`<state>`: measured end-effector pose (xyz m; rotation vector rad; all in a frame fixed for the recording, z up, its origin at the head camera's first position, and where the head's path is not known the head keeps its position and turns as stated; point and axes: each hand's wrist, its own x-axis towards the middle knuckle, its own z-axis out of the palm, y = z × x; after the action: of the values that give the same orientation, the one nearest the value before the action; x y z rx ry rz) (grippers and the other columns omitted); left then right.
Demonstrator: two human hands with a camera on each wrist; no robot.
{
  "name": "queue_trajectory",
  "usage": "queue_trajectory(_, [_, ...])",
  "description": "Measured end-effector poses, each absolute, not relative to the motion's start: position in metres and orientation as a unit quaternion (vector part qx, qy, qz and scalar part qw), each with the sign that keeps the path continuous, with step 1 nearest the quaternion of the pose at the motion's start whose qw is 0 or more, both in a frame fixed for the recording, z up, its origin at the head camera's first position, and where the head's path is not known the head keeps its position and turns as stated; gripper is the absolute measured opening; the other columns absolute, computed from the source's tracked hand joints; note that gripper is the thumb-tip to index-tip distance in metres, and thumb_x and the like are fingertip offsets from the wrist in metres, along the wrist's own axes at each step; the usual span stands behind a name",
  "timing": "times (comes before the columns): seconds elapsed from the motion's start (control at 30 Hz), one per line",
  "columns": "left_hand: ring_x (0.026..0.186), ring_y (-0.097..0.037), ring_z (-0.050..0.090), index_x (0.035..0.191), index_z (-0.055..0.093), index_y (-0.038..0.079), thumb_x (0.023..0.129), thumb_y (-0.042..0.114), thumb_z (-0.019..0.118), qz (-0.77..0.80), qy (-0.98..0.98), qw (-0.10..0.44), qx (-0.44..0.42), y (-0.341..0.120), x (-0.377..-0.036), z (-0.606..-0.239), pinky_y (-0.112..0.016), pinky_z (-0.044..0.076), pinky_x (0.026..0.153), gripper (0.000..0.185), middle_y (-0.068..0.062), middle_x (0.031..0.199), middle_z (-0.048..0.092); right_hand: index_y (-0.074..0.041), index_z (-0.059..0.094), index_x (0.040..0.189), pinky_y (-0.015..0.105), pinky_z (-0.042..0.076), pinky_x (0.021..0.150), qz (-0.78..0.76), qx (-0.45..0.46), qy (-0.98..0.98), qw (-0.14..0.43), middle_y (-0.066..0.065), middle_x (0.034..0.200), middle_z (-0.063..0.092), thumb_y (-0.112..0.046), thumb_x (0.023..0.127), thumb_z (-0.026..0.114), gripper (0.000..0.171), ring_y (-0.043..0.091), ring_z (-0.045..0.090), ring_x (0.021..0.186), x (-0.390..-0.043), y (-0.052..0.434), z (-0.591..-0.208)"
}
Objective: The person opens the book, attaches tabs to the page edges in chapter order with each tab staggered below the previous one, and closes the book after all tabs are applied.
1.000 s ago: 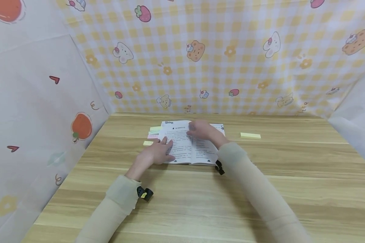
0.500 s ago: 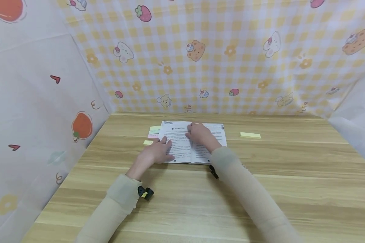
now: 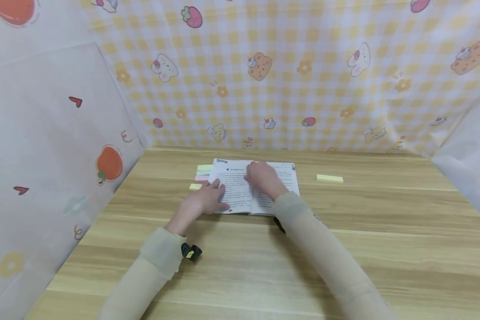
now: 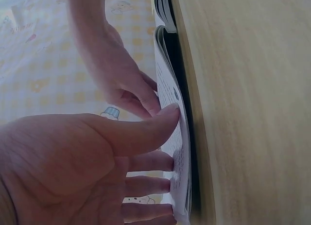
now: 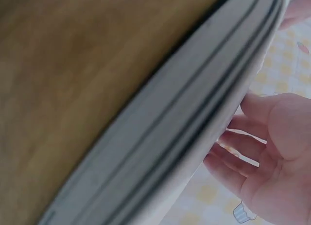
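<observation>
White wall cloth (image 3: 44, 111), hearts and fruit printed, stands leftmost. Wood-grain table (image 3: 240, 271) spans the width, yellow-checked curtain (image 3: 284, 84) behind. Sticky tabs (image 3: 205, 168) lie at the left edge of an open printed book (image 3: 236, 195), flat near the table's back. Left hand (image 3: 204, 200): fingers spread, released, on the left page. Right hand (image 3: 266, 179): fingers loosely bent, released, touching near the gutter. Yellow sticky strip (image 3: 330, 178) lies apart, rightmost.
</observation>
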<state>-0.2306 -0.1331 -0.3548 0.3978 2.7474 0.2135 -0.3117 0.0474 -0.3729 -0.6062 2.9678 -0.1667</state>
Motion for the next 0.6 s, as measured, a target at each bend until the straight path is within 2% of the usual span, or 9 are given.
queue_trajectory(0.07, [0.147, -0.051, 0.017, 0.155, 0.035, 0.000, 0.101, 0.039, 0.061, 0.076, 0.971, 0.177, 0.138, -0.132, -0.230, -0.355, -0.062, 0.027, 0.114, 0.071, -0.024, 0.164, 0.018, -0.004, 0.065, 0.122, 0.041, 0.052, 0.095, -0.060, -0.208, 0.974, 0.063, 0.016, 0.124, 0.065, -0.028, 0.104, 0.058, 0.031, 0.029, 0.064, 0.104, -0.312, 0.050, -0.370])
queue_trajectory(0.2, [0.147, -0.050, 0.017, 0.156, 0.034, 0.001, 0.101, 0.038, 0.060, 0.073, 0.972, 0.175, 0.135, -0.130, -0.229, -0.355, -0.061, 0.026, 0.115, 0.072, -0.023, 0.164, 0.017, -0.006, 0.062, 0.125, 0.044, 0.046, 0.105, -0.074, -0.228, 0.967, 0.086, 0.017, 0.143, 0.055, -0.032, 0.104, 0.057, 0.033, 0.033, 0.059, 0.121, -0.314, 0.060, -0.368])
queue_trajectory(0.3, [0.148, -0.049, 0.016, 0.156, 0.032, 0.001, 0.101, 0.038, 0.060, 0.069, 0.973, 0.174, 0.134, -0.128, -0.228, -0.356, -0.060, 0.026, 0.115, 0.072, -0.023, 0.165, 0.015, -0.008, 0.052, 0.143, 0.047, 0.031, 0.116, -0.096, -0.236, 0.960, 0.118, 0.014, 0.160, 0.035, -0.037, 0.103, 0.057, 0.049, 0.037, 0.041, 0.141, -0.317, 0.068, -0.368])
queue_trajectory(0.43, [0.148, -0.049, 0.016, 0.156, 0.032, 0.001, 0.102, 0.038, 0.059, 0.060, 0.974, 0.172, 0.135, -0.128, -0.227, -0.356, -0.061, 0.026, 0.115, 0.072, -0.023, 0.164, 0.015, -0.012, 0.029, 0.159, 0.046, 0.018, 0.121, -0.140, -0.223, 0.950, 0.166, 0.008, 0.166, 0.018, -0.041, 0.101, 0.060, 0.072, 0.035, 0.022, 0.150, -0.318, 0.075, -0.367])
queue_trajectory(0.5, [0.148, -0.049, 0.016, 0.156, 0.031, 0.001, 0.102, 0.038, 0.059, 0.057, 0.974, 0.173, 0.135, -0.128, -0.228, -0.356, -0.061, 0.026, 0.115, 0.072, -0.023, 0.164, 0.015, -0.014, 0.027, 0.160, 0.047, 0.017, 0.121, -0.148, -0.216, 0.950, 0.172, 0.008, 0.167, 0.015, -0.041, 0.100, 0.062, 0.075, 0.035, 0.021, 0.150, -0.317, 0.074, -0.368])
queue_trajectory(0.6, [0.148, -0.049, 0.016, 0.157, 0.031, 0.001, 0.102, 0.039, 0.059, 0.054, 0.974, 0.174, 0.137, -0.127, -0.228, -0.356, -0.061, 0.026, 0.115, 0.073, -0.023, 0.165, 0.015, -0.012, 0.031, 0.159, 0.048, 0.020, 0.121, -0.135, -0.211, 0.955, 0.160, 0.009, 0.166, 0.018, -0.039, 0.099, 0.064, 0.074, 0.036, 0.025, 0.149, -0.317, 0.071, -0.368])
